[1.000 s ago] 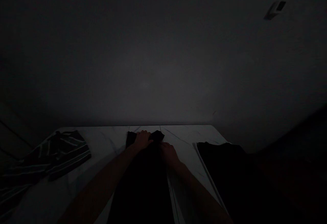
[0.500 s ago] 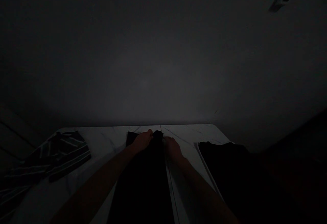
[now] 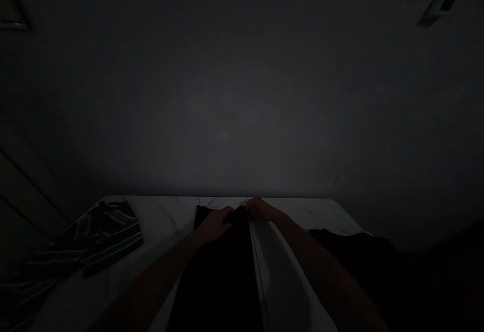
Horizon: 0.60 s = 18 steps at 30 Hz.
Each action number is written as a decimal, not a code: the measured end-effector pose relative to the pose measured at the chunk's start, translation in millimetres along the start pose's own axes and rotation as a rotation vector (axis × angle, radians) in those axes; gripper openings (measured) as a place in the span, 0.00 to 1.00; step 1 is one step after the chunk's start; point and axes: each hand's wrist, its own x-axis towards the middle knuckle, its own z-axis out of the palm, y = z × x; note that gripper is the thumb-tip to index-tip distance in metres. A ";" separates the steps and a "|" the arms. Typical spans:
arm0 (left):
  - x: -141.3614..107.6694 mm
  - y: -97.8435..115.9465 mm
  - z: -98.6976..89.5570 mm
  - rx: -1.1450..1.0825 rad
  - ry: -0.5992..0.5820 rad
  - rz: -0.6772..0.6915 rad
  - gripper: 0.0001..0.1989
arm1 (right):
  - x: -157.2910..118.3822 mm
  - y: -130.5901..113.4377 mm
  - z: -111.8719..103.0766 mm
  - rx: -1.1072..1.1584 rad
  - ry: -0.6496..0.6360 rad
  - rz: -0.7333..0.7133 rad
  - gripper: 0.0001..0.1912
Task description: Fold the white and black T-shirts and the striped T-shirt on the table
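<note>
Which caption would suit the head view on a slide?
In dim light, the left hand and right hand touch the far end of the middle black cloth; striped cloth lies left.

Prob. a home, v. dim: striped garment (image 3: 115, 231) & blk cloth (image 3: 221, 281) on marble-look tbl (image 3: 164, 216) by plain wall (image 3: 234, 95).
</note>
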 end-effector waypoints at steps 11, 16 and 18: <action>-7.0 -25.0 7.2 -0.172 0.096 -0.080 0.20 | 17.2 13.6 6.9 0.323 -0.078 0.128 0.27; -3.5 -39.6 14.3 -0.123 0.119 -0.148 0.20 | 26.2 19.0 10.3 0.220 -0.128 0.122 0.22; -0.6 -43.7 16.5 -0.050 0.120 -0.226 0.20 | 28.5 19.6 11.9 0.189 -0.125 0.132 0.16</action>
